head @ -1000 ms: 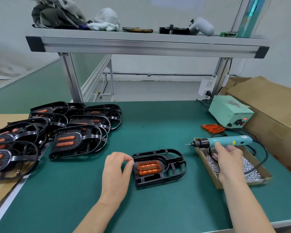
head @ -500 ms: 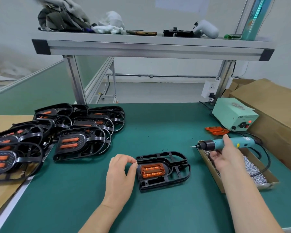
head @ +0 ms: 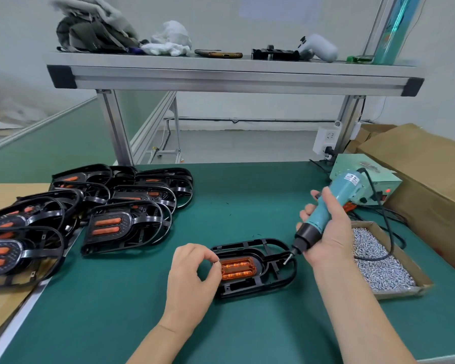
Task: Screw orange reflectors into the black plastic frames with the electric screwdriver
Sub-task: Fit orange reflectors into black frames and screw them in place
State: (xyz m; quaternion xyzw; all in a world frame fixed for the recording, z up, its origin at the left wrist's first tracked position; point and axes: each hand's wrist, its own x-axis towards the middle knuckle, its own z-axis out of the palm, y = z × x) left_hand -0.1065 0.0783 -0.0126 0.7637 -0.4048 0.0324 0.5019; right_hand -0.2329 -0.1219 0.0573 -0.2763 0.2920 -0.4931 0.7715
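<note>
Covering the bench, a green mat (head: 247, 206) sits under an aluminium shelf (head: 234, 77).

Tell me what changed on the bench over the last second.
The right hand swung the electric screwdriver from level over the screw box to tip-down over the black frame. The left hand stayed pinched by the orange reflector; frame unmoved.

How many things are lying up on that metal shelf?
About 7, some may be hidden: grey bag at left, white cloth, phone, black part, white handheld device, small green item, teal roll at right.
</note>
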